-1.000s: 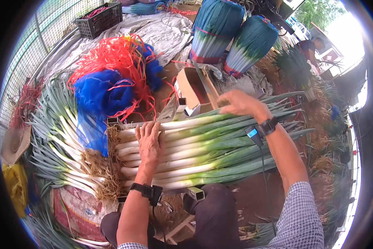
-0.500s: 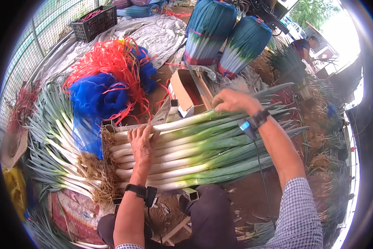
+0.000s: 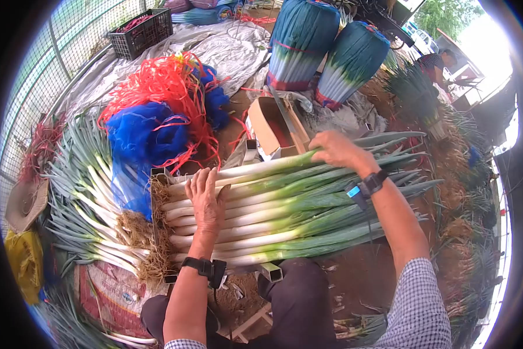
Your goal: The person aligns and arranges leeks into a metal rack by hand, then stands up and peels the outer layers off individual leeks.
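A row of long leeks (image 3: 255, 218) lies side by side in front of me, white stalks and roots to the left, green leaves to the right. My left hand (image 3: 206, 200) rests on the white stalks near the root end, its fingers stretched over the farthest leek and the thumb apart. At that leek's green part, my right hand (image 3: 338, 152) has its fingers closed around it. Shaggy roots (image 3: 163, 232) gather against an upright metal piece at the left end. Below the row, a square metal tube (image 3: 271, 271) sticks out by my knee.
More leeks (image 3: 90, 203) are piled at the left, beside blue netting (image 3: 145, 134) and red ribbon (image 3: 156, 87). Beyond my right hand stands an open cardboard box (image 3: 267, 125) with a long blade. Behind are wrapped leek bundles (image 3: 305, 46), a black crate (image 3: 140, 35) and another person (image 3: 434, 65).
The whole view has shifted slightly, moving the scene right. My left fingers look straighter and more raised over the far leek. My right hand stays at the leek's green part.
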Action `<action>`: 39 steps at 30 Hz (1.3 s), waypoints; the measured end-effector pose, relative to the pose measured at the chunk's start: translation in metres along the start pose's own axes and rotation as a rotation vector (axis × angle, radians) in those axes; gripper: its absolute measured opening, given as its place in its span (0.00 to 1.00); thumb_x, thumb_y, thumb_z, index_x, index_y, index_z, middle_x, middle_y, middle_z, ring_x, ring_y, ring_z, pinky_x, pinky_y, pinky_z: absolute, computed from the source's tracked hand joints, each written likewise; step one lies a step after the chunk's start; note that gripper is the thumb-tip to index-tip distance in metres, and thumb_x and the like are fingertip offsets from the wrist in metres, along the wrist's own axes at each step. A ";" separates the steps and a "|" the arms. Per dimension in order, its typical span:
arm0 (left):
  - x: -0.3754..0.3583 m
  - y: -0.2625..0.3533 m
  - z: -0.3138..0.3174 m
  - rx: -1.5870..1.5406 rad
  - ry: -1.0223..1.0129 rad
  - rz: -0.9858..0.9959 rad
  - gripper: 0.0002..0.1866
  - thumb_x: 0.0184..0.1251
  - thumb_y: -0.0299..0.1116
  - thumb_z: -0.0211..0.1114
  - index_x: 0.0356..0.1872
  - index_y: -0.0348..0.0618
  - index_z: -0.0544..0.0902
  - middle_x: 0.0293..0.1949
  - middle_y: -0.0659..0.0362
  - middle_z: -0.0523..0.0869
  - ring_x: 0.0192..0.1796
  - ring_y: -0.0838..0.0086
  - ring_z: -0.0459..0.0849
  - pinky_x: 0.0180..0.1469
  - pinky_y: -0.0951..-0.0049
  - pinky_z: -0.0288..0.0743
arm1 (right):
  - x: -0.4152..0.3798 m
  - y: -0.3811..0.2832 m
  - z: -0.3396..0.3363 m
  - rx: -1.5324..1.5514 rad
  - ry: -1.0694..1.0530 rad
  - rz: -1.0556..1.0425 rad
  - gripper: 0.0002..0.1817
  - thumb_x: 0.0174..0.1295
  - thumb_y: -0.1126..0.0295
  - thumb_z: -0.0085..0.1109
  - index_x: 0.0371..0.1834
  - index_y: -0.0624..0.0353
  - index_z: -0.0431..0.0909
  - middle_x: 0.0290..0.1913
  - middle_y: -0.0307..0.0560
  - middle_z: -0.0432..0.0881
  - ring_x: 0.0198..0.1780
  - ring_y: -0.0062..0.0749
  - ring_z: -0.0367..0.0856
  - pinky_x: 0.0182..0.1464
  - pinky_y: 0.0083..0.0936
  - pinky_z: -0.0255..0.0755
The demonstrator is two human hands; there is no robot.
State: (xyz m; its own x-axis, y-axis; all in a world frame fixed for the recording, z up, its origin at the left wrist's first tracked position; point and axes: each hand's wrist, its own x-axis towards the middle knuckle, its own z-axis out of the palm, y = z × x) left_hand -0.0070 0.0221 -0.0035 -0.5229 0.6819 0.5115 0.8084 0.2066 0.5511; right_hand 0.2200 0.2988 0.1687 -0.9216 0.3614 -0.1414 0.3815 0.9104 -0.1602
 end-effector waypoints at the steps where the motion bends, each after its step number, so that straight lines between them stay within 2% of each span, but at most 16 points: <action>1: 0.000 0.001 -0.001 -0.005 0.005 -0.007 0.32 0.62 0.36 0.75 0.68 0.47 0.76 0.66 0.51 0.76 0.73 0.56 0.69 0.77 0.46 0.52 | -0.001 -0.001 -0.010 0.036 -0.006 0.033 0.20 0.54 0.57 0.71 0.44 0.59 0.89 0.43 0.57 0.87 0.49 0.55 0.85 0.54 0.46 0.78; 3: 0.003 0.005 -0.001 -0.022 0.007 -0.010 0.33 0.62 0.36 0.75 0.69 0.48 0.75 0.67 0.51 0.76 0.74 0.56 0.68 0.78 0.47 0.50 | 0.010 -0.004 -0.035 0.085 -0.034 -0.014 0.20 0.52 0.59 0.70 0.43 0.62 0.89 0.39 0.58 0.89 0.45 0.52 0.88 0.49 0.41 0.80; 5: 0.007 0.010 -0.005 -0.033 0.015 0.008 0.29 0.60 0.35 0.75 0.64 0.47 0.78 0.61 0.53 0.80 0.68 0.56 0.73 0.75 0.48 0.55 | 0.017 -0.018 -0.065 0.227 -0.192 0.053 0.20 0.50 0.61 0.71 0.42 0.65 0.90 0.37 0.58 0.90 0.40 0.46 0.89 0.45 0.38 0.80; 8: 0.016 0.006 -0.008 -0.021 -0.009 0.021 0.23 0.59 0.34 0.75 0.57 0.46 0.82 0.53 0.55 0.83 0.60 0.57 0.78 0.68 0.50 0.62 | 0.032 -0.008 -0.057 0.192 -0.349 0.055 0.19 0.53 0.61 0.72 0.41 0.67 0.89 0.35 0.55 0.90 0.35 0.37 0.88 0.42 0.35 0.79; 11: 0.023 -0.001 -0.001 0.019 -0.028 0.062 0.17 0.59 0.33 0.75 0.50 0.46 0.84 0.46 0.56 0.84 0.53 0.58 0.80 0.61 0.54 0.68 | 0.028 0.002 -0.040 0.233 -0.282 0.040 0.20 0.54 0.60 0.71 0.41 0.67 0.89 0.35 0.53 0.91 0.36 0.37 0.88 0.43 0.35 0.79; 12: 0.026 -0.001 -0.002 0.030 -0.033 0.077 0.16 0.60 0.33 0.75 0.48 0.47 0.84 0.45 0.56 0.85 0.52 0.57 0.80 0.59 0.55 0.69 | 0.020 -0.005 -0.039 0.253 -0.193 0.085 0.21 0.53 0.59 0.72 0.43 0.67 0.88 0.37 0.54 0.90 0.39 0.45 0.88 0.45 0.39 0.78; 15: 0.031 -0.005 -0.005 0.037 -0.069 0.115 0.14 0.61 0.33 0.74 0.47 0.46 0.84 0.43 0.56 0.85 0.49 0.57 0.80 0.56 0.56 0.70 | 0.007 0.005 0.007 0.004 0.154 -0.113 0.25 0.52 0.56 0.73 0.49 0.63 0.87 0.44 0.52 0.89 0.47 0.50 0.85 0.53 0.41 0.75; 16: 0.033 -0.005 -0.004 0.030 -0.079 0.124 0.14 0.61 0.33 0.73 0.47 0.46 0.84 0.43 0.56 0.84 0.49 0.57 0.80 0.56 0.56 0.70 | -0.002 -0.004 0.012 -0.126 0.132 -0.117 0.29 0.53 0.54 0.75 0.55 0.58 0.83 0.54 0.49 0.83 0.59 0.45 0.79 0.63 0.42 0.67; 19: 0.042 -0.008 -0.004 0.018 -0.173 0.105 0.10 0.61 0.33 0.73 0.42 0.45 0.84 0.42 0.54 0.85 0.48 0.55 0.81 0.53 0.54 0.71 | -0.008 -0.029 0.023 -0.403 0.240 -0.154 0.29 0.52 0.57 0.76 0.56 0.55 0.81 0.57 0.47 0.79 0.62 0.43 0.75 0.64 0.41 0.64; 20: 0.044 -0.011 -0.005 0.004 -0.178 0.175 0.08 0.63 0.32 0.71 0.40 0.43 0.83 0.39 0.51 0.84 0.45 0.53 0.81 0.49 0.53 0.71 | -0.009 -0.036 0.024 -0.438 0.218 -0.150 0.29 0.50 0.61 0.77 0.57 0.55 0.80 0.58 0.47 0.77 0.62 0.43 0.74 0.64 0.43 0.65; 22: 0.041 -0.008 -0.011 -0.042 -0.125 0.217 0.05 0.63 0.28 0.66 0.39 0.42 0.81 0.35 0.49 0.81 0.43 0.52 0.79 0.48 0.53 0.69 | -0.008 -0.044 0.026 -0.445 0.189 -0.135 0.32 0.49 0.62 0.78 0.58 0.57 0.78 0.56 0.48 0.79 0.62 0.43 0.75 0.68 0.45 0.63; 24: 0.037 -0.012 -0.003 0.018 -0.139 0.187 0.08 0.64 0.28 0.67 0.42 0.43 0.79 0.38 0.51 0.81 0.47 0.53 0.78 0.50 0.54 0.70 | -0.005 -0.042 0.032 -0.461 0.271 -0.214 0.30 0.49 0.62 0.78 0.56 0.58 0.78 0.53 0.48 0.80 0.59 0.43 0.76 0.68 0.46 0.64; 27: 0.035 -0.002 -0.006 -0.011 -0.031 0.161 0.11 0.64 0.24 0.65 0.47 0.44 0.80 0.43 0.52 0.81 0.49 0.52 0.78 0.55 0.55 0.71 | -0.002 -0.049 0.029 -0.518 0.169 -0.193 0.25 0.50 0.65 0.77 0.49 0.61 0.76 0.48 0.50 0.80 0.53 0.46 0.78 0.64 0.43 0.68; 30: 0.033 -0.004 -0.014 -0.006 -0.142 0.138 0.13 0.64 0.23 0.63 0.50 0.43 0.80 0.45 0.52 0.81 0.51 0.52 0.78 0.57 0.55 0.71 | -0.008 -0.052 0.026 -0.474 0.236 -0.263 0.22 0.51 0.70 0.73 0.48 0.63 0.76 0.46 0.52 0.79 0.52 0.48 0.78 0.62 0.41 0.70; 34: 0.045 -0.004 -0.031 -0.018 -0.135 0.236 0.15 0.64 0.23 0.58 0.52 0.42 0.79 0.46 0.51 0.82 0.53 0.53 0.78 0.58 0.55 0.69 | -0.010 -0.056 0.014 -0.326 0.291 -0.326 0.19 0.50 0.74 0.68 0.45 0.63 0.75 0.44 0.53 0.78 0.52 0.50 0.78 0.61 0.42 0.69; 39: 0.061 -0.009 -0.035 -0.045 -0.375 0.128 0.11 0.66 0.26 0.64 0.48 0.43 0.83 0.39 0.50 0.84 0.48 0.51 0.82 0.51 0.54 0.75 | -0.003 -0.063 0.009 -0.340 0.334 -0.311 0.16 0.50 0.77 0.63 0.43 0.63 0.74 0.44 0.54 0.78 0.52 0.49 0.77 0.61 0.42 0.68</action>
State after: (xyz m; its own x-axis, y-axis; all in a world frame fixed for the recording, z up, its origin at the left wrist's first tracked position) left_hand -0.0559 0.0374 0.0456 -0.2774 0.9106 0.3064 0.8434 0.0780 0.5316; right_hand 0.1996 0.2385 0.1706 -0.9803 0.0601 0.1881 0.0956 0.9779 0.1860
